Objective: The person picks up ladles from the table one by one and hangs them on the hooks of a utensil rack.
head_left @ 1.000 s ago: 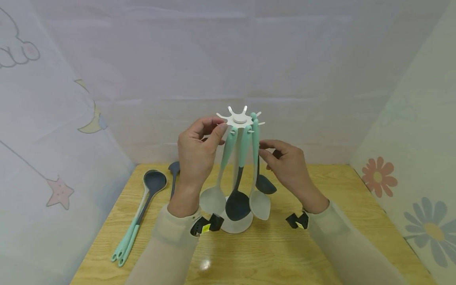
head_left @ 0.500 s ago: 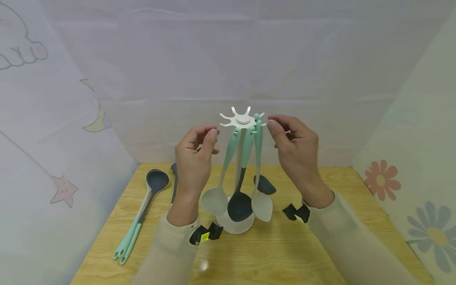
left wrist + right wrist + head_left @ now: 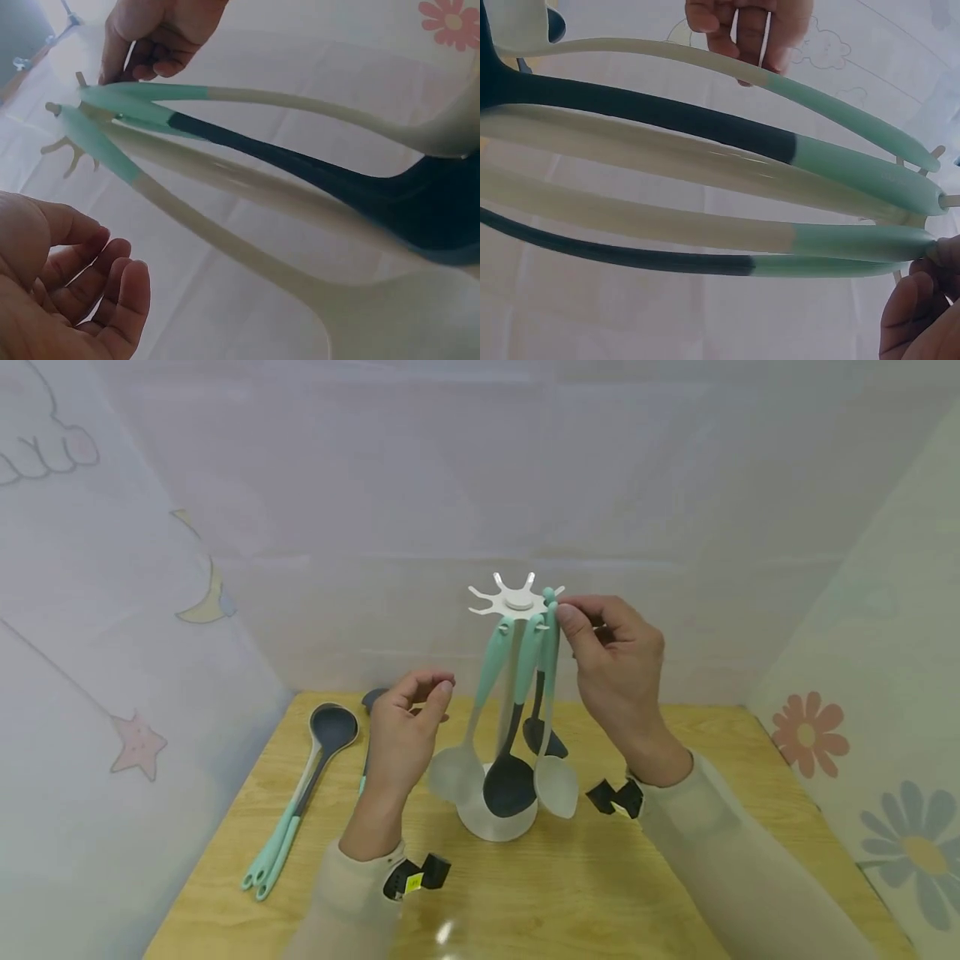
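A white utensil rack (image 3: 519, 602) with forked arms stands on a round base. From it hang a white spoon (image 3: 457, 772), a dark spoon (image 3: 510, 785), a white turner (image 3: 557, 785) and, behind, a dark utensil (image 3: 536, 735), all with mint handles. My right hand (image 3: 622, 664) pinches the rack's right arm tip, with thumb and finger against the turner's handle end; the exact contact is partly hidden. My left hand (image 3: 405, 727) is left of the rack, apart from it, its fingers loosely bent around nothing. The left wrist view shows those fingers (image 3: 86, 281) below the white spoon's handle.
On the table's (image 3: 600, 893) left side lie a dark ladle (image 3: 333, 727) over a pale one, with several mint handle ends bunched together. Another dark utensil (image 3: 371, 700) lies partly behind my left hand. Printed cloth walls (image 3: 375, 510) enclose the back and sides.
My left hand has dropped away from the rack's top. My right hand rose from beside the rear dark utensil to the rack's right arm. That dark utensil now hangs straighter.
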`<action>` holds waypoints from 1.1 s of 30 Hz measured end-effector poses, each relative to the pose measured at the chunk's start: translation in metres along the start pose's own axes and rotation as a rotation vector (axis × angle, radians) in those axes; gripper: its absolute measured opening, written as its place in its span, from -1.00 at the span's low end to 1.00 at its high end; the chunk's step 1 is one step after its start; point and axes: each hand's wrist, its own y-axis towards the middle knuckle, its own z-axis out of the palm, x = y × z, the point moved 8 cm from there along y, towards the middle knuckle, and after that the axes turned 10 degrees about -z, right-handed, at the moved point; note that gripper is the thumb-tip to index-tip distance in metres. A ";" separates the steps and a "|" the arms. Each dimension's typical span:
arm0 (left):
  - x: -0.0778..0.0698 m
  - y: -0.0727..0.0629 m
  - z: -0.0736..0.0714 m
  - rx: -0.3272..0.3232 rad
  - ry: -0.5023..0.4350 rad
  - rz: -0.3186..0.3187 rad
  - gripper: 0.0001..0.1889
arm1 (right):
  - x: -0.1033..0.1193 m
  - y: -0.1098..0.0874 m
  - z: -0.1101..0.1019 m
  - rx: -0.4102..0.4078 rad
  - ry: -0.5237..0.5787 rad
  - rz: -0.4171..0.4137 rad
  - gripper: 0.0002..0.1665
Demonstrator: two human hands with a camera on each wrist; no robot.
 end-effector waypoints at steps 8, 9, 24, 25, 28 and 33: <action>0.049 0.009 -0.042 0.015 0.317 -0.126 -0.77 | 0.000 0.003 0.006 0.026 0.035 -0.008 -0.86; 0.056 0.010 -0.049 0.016 0.379 -0.140 -0.76 | 0.000 0.003 0.006 0.028 0.039 -0.005 -0.86; 0.183 0.028 -0.097 0.195 0.880 -0.473 -0.56 | 0.001 0.002 0.008 0.036 0.055 0.011 -0.85; 0.190 0.029 -0.098 0.196 0.887 -0.495 -0.54 | 0.000 0.002 0.009 0.034 0.058 0.016 -0.85; 0.208 0.031 -0.099 0.195 0.923 -0.539 -0.49 | -0.002 0.000 0.010 0.029 0.058 0.030 -0.84; 0.226 0.032 -0.100 0.187 0.945 -0.538 -0.48 | -0.003 -0.001 0.011 0.030 0.064 0.037 -0.83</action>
